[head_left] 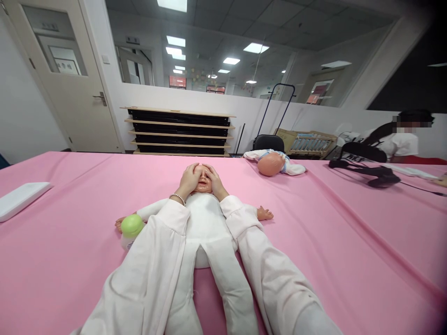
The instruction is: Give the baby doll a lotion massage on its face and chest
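Observation:
A baby doll (206, 218) with a white cloth body lies on its back, its arms spread and its legs toward me. My left hand (190, 178) is cupped round the left side of the doll's head, fingers together and curved over it. On the other side, my right hand (215, 180) wraps the head in the same way. Both thumbs rest on the upper face and hide the eyes; the mouth stays visible. Beside my left forearm stands a bottle with a green lid (132, 225), next to one of the doll's hands.
A pink cover (307, 242) spreads over the table. A second doll (271, 164) lies near the far edge. A white flat object (23, 200) is at the left, and black straps (373, 174) lie at the right. Beyond them sits a person (401, 139). Stacked shelving (179, 132) stands behind.

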A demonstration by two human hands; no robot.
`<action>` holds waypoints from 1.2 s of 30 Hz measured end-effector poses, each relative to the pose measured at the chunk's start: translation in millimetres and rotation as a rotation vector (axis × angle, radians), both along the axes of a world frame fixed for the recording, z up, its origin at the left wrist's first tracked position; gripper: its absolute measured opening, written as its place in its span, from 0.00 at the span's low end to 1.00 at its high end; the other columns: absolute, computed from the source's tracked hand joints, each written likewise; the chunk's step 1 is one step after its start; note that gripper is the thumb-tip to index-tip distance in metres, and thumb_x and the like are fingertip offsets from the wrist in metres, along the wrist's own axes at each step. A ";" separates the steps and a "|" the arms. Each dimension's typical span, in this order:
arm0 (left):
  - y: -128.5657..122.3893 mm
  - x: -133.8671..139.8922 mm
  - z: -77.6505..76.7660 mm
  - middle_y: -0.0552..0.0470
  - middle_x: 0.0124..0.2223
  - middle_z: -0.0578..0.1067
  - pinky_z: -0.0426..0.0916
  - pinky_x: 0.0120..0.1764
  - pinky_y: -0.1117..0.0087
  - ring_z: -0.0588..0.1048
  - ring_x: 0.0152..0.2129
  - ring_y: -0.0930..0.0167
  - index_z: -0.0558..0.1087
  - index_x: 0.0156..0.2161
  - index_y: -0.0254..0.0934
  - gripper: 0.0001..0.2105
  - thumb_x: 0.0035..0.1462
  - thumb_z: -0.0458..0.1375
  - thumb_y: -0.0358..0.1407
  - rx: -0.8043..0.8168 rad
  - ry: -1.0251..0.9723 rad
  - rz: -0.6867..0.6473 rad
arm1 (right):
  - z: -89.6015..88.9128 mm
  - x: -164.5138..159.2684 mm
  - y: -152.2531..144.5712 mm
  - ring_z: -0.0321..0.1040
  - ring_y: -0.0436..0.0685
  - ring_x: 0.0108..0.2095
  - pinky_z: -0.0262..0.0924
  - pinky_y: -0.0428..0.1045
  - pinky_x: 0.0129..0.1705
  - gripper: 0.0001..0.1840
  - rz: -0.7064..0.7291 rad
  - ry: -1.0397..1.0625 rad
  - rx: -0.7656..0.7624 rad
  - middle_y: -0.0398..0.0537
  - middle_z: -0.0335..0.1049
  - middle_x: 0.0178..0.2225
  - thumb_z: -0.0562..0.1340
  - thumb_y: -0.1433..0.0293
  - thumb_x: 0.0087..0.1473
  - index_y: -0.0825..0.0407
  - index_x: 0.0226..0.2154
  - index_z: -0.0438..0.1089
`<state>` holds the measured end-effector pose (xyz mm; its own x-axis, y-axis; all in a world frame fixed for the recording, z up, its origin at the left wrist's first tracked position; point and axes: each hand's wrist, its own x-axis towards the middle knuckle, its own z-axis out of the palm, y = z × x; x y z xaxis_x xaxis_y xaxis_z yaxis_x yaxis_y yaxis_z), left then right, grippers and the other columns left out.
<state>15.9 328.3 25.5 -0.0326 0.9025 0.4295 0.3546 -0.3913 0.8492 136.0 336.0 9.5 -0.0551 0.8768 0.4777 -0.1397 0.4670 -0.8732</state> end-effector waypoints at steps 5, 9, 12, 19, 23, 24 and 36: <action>-0.7 1.0 2.3 0.43 0.55 0.65 0.56 0.56 0.64 0.63 0.53 0.66 0.66 0.52 0.32 0.19 0.57 0.43 0.32 -0.028 -0.029 0.000 | -0.3 0.4 0.7 0.56 0.56 0.52 0.47 0.51 0.59 0.19 -0.009 0.041 0.003 0.45 0.63 0.47 0.54 0.62 0.44 0.51 0.39 0.66; -2.4 -0.2 0.8 0.43 0.54 0.66 0.57 0.56 0.64 0.63 0.52 0.65 0.65 0.52 0.32 0.20 0.54 0.50 0.34 0.015 0.000 -0.015 | 1.3 1.6 -4.9 0.54 0.57 0.54 0.46 0.51 0.60 0.23 0.021 0.003 0.020 0.46 0.62 0.48 0.59 0.62 0.41 0.51 0.42 0.66; -2.8 -0.6 -0.6 0.44 0.54 0.66 0.57 0.55 0.64 0.64 0.51 0.65 0.65 0.52 0.34 0.21 0.52 0.53 0.35 0.037 0.008 -0.013 | 1.6 1.4 -4.7 0.55 0.57 0.53 0.46 0.51 0.59 0.23 0.022 -0.016 0.018 0.45 0.62 0.48 0.60 0.61 0.41 0.51 0.43 0.65; 0.2 1.6 0.9 0.44 0.53 0.67 0.56 0.56 0.64 0.63 0.52 0.66 0.67 0.50 0.34 0.18 0.57 0.44 0.35 -0.011 -0.030 0.009 | -0.2 0.9 2.2 0.57 0.55 0.51 0.47 0.51 0.59 0.19 -0.060 -0.006 0.022 0.46 0.64 0.46 0.51 0.63 0.44 0.52 0.39 0.66; -1.0 1.2 0.0 0.45 0.53 0.67 0.57 0.56 0.64 0.64 0.52 0.66 0.67 0.50 0.35 0.18 0.55 0.48 0.35 0.012 -0.034 -0.005 | 0.7 2.3 -3.2 0.55 0.56 0.53 0.47 0.50 0.59 0.22 0.002 -0.006 0.018 0.45 0.62 0.48 0.56 0.62 0.41 0.51 0.41 0.65; -1.5 1.0 -0.4 0.45 0.53 0.67 0.57 0.55 0.64 0.64 0.51 0.65 0.67 0.50 0.35 0.19 0.54 0.50 0.35 0.027 -0.019 -0.006 | 1.1 2.5 -4.6 0.55 0.57 0.53 0.47 0.50 0.59 0.23 0.021 -0.006 0.019 0.45 0.62 0.48 0.58 0.62 0.41 0.51 0.42 0.65; -0.3 1.5 1.5 0.46 0.53 0.67 0.57 0.56 0.64 0.64 0.52 0.66 0.68 0.49 0.36 0.19 0.55 0.43 0.31 -0.040 -0.072 0.001 | -0.8 1.9 -0.1 0.56 0.56 0.52 0.48 0.50 0.59 0.19 -0.008 0.038 -0.017 0.44 0.64 0.47 0.54 0.63 0.43 0.50 0.39 0.66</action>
